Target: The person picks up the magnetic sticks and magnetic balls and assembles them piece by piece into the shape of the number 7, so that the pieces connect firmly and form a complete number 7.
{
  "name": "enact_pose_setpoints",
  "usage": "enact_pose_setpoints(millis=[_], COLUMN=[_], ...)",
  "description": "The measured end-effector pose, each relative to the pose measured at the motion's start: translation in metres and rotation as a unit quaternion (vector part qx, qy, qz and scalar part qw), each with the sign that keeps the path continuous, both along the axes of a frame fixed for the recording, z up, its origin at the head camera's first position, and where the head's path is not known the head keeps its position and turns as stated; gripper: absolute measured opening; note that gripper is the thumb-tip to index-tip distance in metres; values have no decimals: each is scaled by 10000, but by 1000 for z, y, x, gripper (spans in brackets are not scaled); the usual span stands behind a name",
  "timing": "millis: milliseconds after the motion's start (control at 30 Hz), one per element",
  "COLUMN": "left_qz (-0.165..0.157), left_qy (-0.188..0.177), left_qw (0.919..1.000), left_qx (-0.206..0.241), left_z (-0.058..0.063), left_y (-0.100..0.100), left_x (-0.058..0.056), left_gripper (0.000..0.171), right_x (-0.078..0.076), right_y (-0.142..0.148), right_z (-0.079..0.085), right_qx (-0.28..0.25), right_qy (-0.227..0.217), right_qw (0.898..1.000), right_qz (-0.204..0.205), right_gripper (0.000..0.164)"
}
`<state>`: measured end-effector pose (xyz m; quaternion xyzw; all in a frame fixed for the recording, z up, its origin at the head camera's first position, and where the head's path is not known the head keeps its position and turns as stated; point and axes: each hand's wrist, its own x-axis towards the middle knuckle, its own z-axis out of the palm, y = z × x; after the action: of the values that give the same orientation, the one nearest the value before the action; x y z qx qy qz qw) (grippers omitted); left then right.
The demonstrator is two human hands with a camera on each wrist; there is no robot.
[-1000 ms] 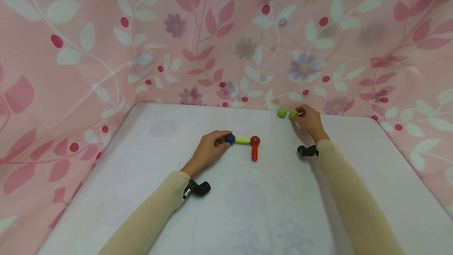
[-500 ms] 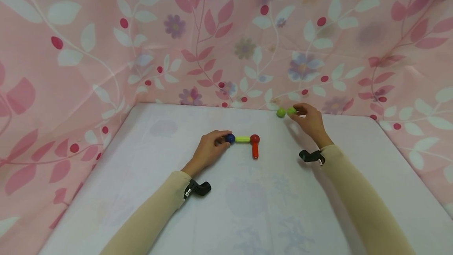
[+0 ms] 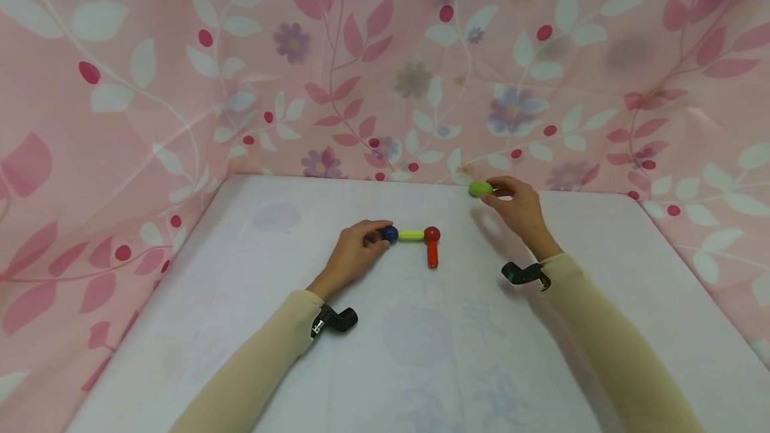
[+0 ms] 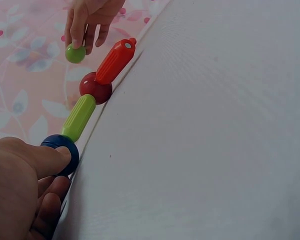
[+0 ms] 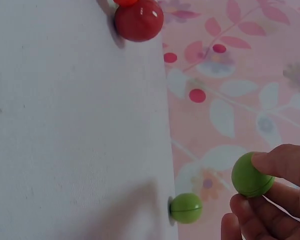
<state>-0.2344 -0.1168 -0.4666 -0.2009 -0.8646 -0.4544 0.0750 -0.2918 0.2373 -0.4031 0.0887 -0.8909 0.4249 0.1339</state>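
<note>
Okay, right wrist view: my right hand (image 5: 285, 197) is pinching a smooth, plastic-looking lime-green ball (image 5: 250, 177), thumb on top, fingertips underneath, ball raised clear of the white cloth-covered table (image 5: 80, 100). Second lime-green ball (image 5: 186, 208) sits on the table, near my fingertips but apart from them, pink floral cloth backdrop (image 5: 240, 65) behind. Shiny dark-red ball (image 5: 140, 22) at top, well away from my fingers.

Left wrist view: my left hand (image 4: 17, 185) grips a glossy navy-blue ball (image 4: 57, 139), thumb laid across it, other fingers curled below. Ribbed yellow-green plastic rod (image 4: 79, 117) runs from it to the dark-red ball, then a ribbed orange-red plastic rod (image 4: 116, 61) off that. Right hand shows up top, one lime-green ball under thumb and finger.

Head view: joined piece lies on the table, blue end in my left fingers, orange-red rod pointing toward me. My right hand is beyond it and to the right, by the far edge. Both lime-green balls overlap at my fingertips; can't tell their gap from this angle. Beige sleeves (image 3: 252, 366) on both arms.
</note>
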Motion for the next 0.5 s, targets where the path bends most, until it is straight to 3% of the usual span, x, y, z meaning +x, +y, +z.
enact_pose_setpoints(millis=[233,500], left_qz=[66,30], left_qy=[-44,-113], left_qw=[10000,9999], left_qx=[20,14], left_z=[2,3], left_y=[-1,1], left_x=[2,2], left_gripper=[41,41], right_x=[16,47], right_y=[-12,-18], right_z=[-2,-11], right_qx=[-446,-443], right_qy=[42,87], right_qw=[9989,9988], right_qz=[157,163], right_gripper=[37,38])
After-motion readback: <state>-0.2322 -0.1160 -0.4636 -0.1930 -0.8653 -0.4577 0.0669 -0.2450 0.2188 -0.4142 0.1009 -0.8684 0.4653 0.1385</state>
